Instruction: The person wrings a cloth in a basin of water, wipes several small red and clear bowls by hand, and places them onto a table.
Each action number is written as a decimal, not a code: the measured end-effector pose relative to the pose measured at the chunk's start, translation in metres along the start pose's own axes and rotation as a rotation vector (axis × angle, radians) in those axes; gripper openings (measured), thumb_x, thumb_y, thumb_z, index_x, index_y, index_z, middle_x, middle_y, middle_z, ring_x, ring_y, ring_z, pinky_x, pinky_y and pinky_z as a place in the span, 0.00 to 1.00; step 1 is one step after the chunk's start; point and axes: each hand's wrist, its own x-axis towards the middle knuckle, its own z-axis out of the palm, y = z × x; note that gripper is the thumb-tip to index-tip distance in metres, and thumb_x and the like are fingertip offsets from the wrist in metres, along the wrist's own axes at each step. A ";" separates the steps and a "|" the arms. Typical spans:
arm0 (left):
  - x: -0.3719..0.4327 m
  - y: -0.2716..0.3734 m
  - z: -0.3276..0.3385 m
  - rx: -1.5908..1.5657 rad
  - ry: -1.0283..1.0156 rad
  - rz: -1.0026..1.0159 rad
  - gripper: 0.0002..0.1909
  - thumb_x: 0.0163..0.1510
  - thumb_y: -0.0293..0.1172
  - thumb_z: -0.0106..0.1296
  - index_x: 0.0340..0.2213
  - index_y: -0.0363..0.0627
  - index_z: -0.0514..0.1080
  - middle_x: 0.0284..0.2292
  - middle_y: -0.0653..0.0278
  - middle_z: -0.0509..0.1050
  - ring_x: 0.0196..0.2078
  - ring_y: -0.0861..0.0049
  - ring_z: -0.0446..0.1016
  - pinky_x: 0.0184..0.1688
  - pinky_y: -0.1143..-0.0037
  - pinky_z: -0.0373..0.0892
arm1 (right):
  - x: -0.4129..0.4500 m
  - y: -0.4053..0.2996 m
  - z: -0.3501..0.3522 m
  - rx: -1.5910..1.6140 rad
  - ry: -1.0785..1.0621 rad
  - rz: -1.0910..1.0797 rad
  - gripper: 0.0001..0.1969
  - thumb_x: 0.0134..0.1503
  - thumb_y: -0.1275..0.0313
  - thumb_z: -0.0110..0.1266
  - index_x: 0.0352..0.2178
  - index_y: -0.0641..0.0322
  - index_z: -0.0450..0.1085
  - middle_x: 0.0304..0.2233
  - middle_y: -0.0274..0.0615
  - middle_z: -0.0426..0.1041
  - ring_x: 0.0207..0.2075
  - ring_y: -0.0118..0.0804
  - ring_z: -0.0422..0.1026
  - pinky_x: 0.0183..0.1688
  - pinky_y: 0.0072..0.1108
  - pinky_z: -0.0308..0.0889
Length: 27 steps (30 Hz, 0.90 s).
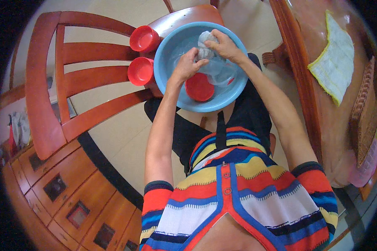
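Observation:
A light blue plastic basin [161, 70] sits on the seat of a wooden chair [182, 18], between my knees. Over it, my right hand [224, 45] grips a bunched pale grey cloth [208, 37]. The fingers and thumb of my left hand [187, 64] close around the cloth's lower left end. Below my left hand, a red bowl [200, 88] rests inside the basin. Something clear and thin, perhaps plastic [221, 73], lies to the bowl's right, partly under my right wrist. A small bit of red shows through beside it.
Two red bowls [144, 38] [140, 71] stand on the chair seat, left of the basin against the slatted backrest [97, 51]. On the right, a wooden table [330, 125] holds a white cloth with yellow edging [336, 59] and a woven basket [363, 125]. A drawered cabinet [72, 200] stands lower left.

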 end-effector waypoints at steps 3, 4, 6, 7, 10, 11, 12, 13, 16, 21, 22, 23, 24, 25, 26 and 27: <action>-0.010 0.011 0.007 0.030 0.069 -0.127 0.22 0.43 0.43 0.54 0.36 0.38 0.66 0.33 0.51 0.71 0.37 0.61 0.71 0.40 0.69 0.65 | -0.003 0.003 0.010 -0.169 -0.005 -0.066 0.14 0.46 0.66 0.50 0.31 0.64 0.62 0.31 0.53 0.68 0.34 0.51 0.69 0.36 0.33 0.63; -0.013 0.009 0.013 0.029 0.072 -0.130 0.22 0.43 0.43 0.54 0.36 0.38 0.66 0.33 0.51 0.71 0.37 0.61 0.71 0.40 0.69 0.65 | -0.004 0.004 0.014 -0.177 0.060 -0.090 0.12 0.46 0.68 0.49 0.32 0.63 0.63 0.34 0.56 0.67 0.36 0.56 0.67 0.37 0.38 0.62; -0.020 0.006 0.025 0.180 0.142 0.042 0.17 0.47 0.41 0.49 0.33 0.39 0.67 0.30 0.51 0.72 0.33 0.58 0.71 0.37 0.67 0.65 | -0.001 0.012 0.015 -0.377 0.039 -0.093 0.11 0.46 0.69 0.49 0.32 0.62 0.64 0.34 0.53 0.67 0.36 0.53 0.67 0.38 0.36 0.62; -0.023 0.006 0.027 0.181 0.142 0.039 0.17 0.47 0.41 0.49 0.33 0.39 0.67 0.30 0.51 0.72 0.33 0.58 0.71 0.37 0.67 0.65 | 0.000 0.017 0.015 -0.578 0.023 -0.094 0.11 0.46 0.71 0.49 0.33 0.61 0.65 0.34 0.50 0.68 0.36 0.50 0.66 0.39 0.34 0.61; -0.029 0.007 0.029 0.385 -0.078 0.094 0.13 0.50 0.38 0.44 0.28 0.39 0.69 0.26 0.52 0.71 0.30 0.55 0.70 0.33 0.65 0.65 | 0.001 0.053 0.013 -0.598 -0.123 -0.189 0.10 0.45 0.71 0.48 0.32 0.60 0.68 0.34 0.51 0.68 0.38 0.53 0.66 0.40 0.38 0.61; -0.033 0.006 0.028 0.319 0.001 0.134 0.13 0.51 0.37 0.43 0.25 0.39 0.69 0.24 0.52 0.71 0.28 0.57 0.70 0.31 0.66 0.64 | -0.001 0.059 0.012 -0.596 -0.125 -0.188 0.10 0.45 0.71 0.48 0.32 0.60 0.68 0.34 0.51 0.68 0.38 0.53 0.66 0.40 0.38 0.61; -0.037 0.006 0.025 0.253 0.081 0.168 0.13 0.52 0.36 0.42 0.22 0.39 0.68 0.22 0.52 0.71 0.26 0.59 0.70 0.29 0.66 0.64 | -0.005 0.058 0.013 -0.637 -0.131 -0.166 0.10 0.45 0.72 0.48 0.31 0.61 0.67 0.34 0.50 0.68 0.39 0.52 0.66 0.41 0.36 0.61; -0.040 0.007 0.022 0.186 0.161 0.202 0.14 0.52 0.35 0.40 0.20 0.38 0.68 0.21 0.53 0.71 0.23 0.61 0.71 0.27 0.67 0.64 | -0.008 0.057 0.015 -0.678 -0.135 -0.145 0.09 0.44 0.73 0.49 0.31 0.62 0.67 0.34 0.48 0.68 0.39 0.51 0.65 0.41 0.35 0.61; -0.035 0.016 0.006 -0.326 0.468 -0.182 0.15 0.54 0.33 0.39 0.19 0.37 0.67 0.18 0.58 0.71 0.19 0.72 0.71 0.21 0.72 0.65 | -0.020 0.052 0.027 -0.920 -0.063 -0.228 0.10 0.44 0.73 0.50 0.31 0.63 0.67 0.35 0.48 0.68 0.40 0.52 0.64 0.42 0.36 0.60; -0.001 0.019 0.006 -0.491 0.658 -0.124 0.14 0.54 0.31 0.40 0.21 0.33 0.67 0.18 0.58 0.71 0.19 0.76 0.72 0.21 0.77 0.68 | -0.013 0.043 0.025 -0.506 0.016 0.217 0.13 0.45 0.70 0.51 0.34 0.63 0.66 0.38 0.47 0.67 0.40 0.46 0.66 0.42 0.30 0.62; 0.006 0.017 0.010 -0.528 0.685 -0.124 0.13 0.53 0.30 0.40 0.22 0.33 0.67 0.18 0.59 0.71 0.19 0.76 0.72 0.22 0.77 0.68 | -0.010 0.040 0.021 -0.200 0.102 0.445 0.15 0.46 0.67 0.52 0.34 0.66 0.66 0.40 0.48 0.66 0.40 0.44 0.67 0.42 0.27 0.62; 0.013 0.016 0.014 -0.564 0.712 -0.122 0.12 0.53 0.29 0.40 0.22 0.33 0.67 0.19 0.59 0.72 0.20 0.75 0.72 0.22 0.77 0.68 | -0.013 0.037 0.022 -0.201 0.104 0.442 0.15 0.46 0.67 0.52 0.34 0.66 0.66 0.40 0.48 0.66 0.40 0.44 0.67 0.42 0.27 0.62; 0.019 0.008 0.021 -0.607 0.702 -0.129 0.11 0.52 0.28 0.40 0.23 0.33 0.68 0.20 0.59 0.72 0.21 0.75 0.73 0.23 0.77 0.69 | -0.020 0.034 0.025 0.001 0.222 0.357 0.16 0.46 0.66 0.52 0.34 0.67 0.66 0.42 0.47 0.65 0.40 0.42 0.67 0.43 0.26 0.62; 0.021 0.010 0.027 -0.614 0.692 -0.132 0.11 0.52 0.28 0.40 0.23 0.33 0.68 0.20 0.59 0.72 0.21 0.75 0.73 0.23 0.77 0.69 | -0.031 0.033 0.025 0.203 0.341 0.276 0.18 0.46 0.65 0.53 0.35 0.69 0.66 0.45 0.47 0.64 0.40 0.40 0.67 0.43 0.24 0.61; 0.022 0.012 0.033 -0.582 0.640 -0.162 0.09 0.51 0.26 0.41 0.24 0.33 0.67 0.21 0.59 0.72 0.22 0.76 0.73 0.23 0.77 0.69 | -0.035 0.031 0.027 0.314 0.378 0.247 0.18 0.48 0.66 0.51 0.37 0.68 0.65 0.47 0.46 0.63 0.44 0.38 0.65 0.45 0.24 0.60; 0.025 0.014 0.038 -0.547 0.591 -0.189 0.07 0.49 0.25 0.42 0.25 0.33 0.67 0.22 0.60 0.72 0.24 0.76 0.73 0.24 0.77 0.68 | -0.041 0.020 0.027 0.309 0.382 0.251 0.18 0.48 0.66 0.51 0.37 0.68 0.65 0.47 0.46 0.63 0.44 0.38 0.65 0.45 0.24 0.60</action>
